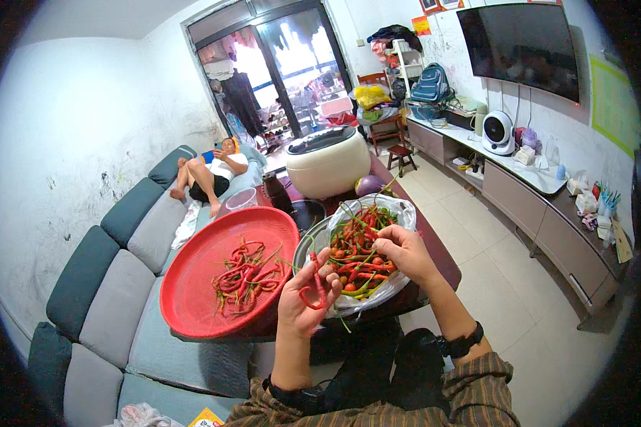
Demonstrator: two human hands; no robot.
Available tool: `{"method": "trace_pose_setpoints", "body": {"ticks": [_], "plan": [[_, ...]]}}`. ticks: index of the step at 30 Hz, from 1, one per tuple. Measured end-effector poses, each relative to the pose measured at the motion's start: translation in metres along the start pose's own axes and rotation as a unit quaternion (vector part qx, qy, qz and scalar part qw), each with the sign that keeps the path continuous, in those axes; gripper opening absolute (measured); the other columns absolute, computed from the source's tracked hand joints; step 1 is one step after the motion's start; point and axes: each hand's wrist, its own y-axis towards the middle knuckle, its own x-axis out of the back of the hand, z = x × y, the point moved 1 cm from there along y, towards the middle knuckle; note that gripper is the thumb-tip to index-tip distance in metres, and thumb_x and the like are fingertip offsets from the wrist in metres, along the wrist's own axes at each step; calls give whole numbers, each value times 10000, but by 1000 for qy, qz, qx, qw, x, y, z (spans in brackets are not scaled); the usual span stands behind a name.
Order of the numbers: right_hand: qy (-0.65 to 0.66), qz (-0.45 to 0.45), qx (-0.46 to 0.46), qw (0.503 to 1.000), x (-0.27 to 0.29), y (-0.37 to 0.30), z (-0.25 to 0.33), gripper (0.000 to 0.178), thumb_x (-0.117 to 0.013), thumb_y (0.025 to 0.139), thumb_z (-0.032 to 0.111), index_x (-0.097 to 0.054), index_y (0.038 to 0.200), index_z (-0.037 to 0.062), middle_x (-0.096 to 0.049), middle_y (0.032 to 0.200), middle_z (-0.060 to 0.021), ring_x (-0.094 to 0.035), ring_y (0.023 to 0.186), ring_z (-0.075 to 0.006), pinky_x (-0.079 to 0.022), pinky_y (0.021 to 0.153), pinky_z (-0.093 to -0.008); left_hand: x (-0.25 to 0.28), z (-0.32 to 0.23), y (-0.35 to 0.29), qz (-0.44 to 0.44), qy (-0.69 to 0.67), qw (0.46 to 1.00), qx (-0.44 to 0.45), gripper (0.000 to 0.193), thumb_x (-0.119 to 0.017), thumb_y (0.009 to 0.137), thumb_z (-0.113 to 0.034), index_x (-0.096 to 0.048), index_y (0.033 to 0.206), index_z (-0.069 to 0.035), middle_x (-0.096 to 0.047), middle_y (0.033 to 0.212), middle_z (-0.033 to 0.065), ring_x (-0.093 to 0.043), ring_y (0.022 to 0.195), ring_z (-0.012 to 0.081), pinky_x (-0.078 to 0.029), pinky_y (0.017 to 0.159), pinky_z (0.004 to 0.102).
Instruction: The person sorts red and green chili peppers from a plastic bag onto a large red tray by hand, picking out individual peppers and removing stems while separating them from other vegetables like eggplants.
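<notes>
My left hand (300,304) is closed around a long, curled red chili pepper (318,286), between the red basket and the bag. Over the bag, my right hand (406,255) pinches what looks like another chili pepper (364,225); its tip is partly covered by my fingers. Below it, red and green chili peppers with some small round red ones fill a white plastic bag (404,211) set in a round bowl. On the left, a shallow red mesh basket (185,267) carries a loose pile of long, thin red chilies (243,281).
A cream rounded appliance (327,167) and a purple eggplant-like vegetable (368,186) are on the dark red table (445,263) behind the bag. A clear plastic cup (241,199) stands behind the basket. On the grey sofa (114,306), a person (217,171) reclines.
</notes>
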Motion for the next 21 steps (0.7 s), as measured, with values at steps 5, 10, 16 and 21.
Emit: {"method": "trace_pose_setpoints", "body": {"ticks": [5, 10, 16, 21], "plan": [[76, -18, 41, 996, -14, -7, 18, 251, -576, 848, 202, -589, 978, -13, -643, 810, -48, -602, 747, -111, -479, 675, -261, 10, -5, -1, 18, -30, 999, 18, 363, -383, 946, -148, -368, 1282, -10, -448, 835, 47, -465, 781, 173, -463, 757, 307], [-64, -36, 102, 992, -15, -8, 36, 261, -557, 850, 274, -620, 897, 25, -630, 778, -136, -613, 685, -214, -467, 629, -315, 16, -9, -5, 14, -48, 997, 64, 376, -404, 945, -167, -360, 1298, -45, -491, 855, 58, -508, 765, 169, -492, 715, 303], [-70, -95, 133, 984, -12, -5, 61, 254, -533, 879, 252, -603, 909, 11, -608, 710, -84, -573, 628, -143, -453, 581, -285, 17, -11, -8, 8, 68, 997, 27, 402, -473, 915, -144, -360, 1293, -65, -556, 956, 103, -560, 774, 182, -516, 719, 322], [82, -54, 83, 992, -12, -5, 64, 230, -498, 915, 226, -576, 957, 14, -525, 653, 4, -479, 572, -55, -405, 522, -216, 1, -1, -11, -48, 173, 983, -39, 368, -483, 908, -141, -390, 1258, -73, -565, 976, 109, -573, 769, 189, -524, 692, 333]]}}
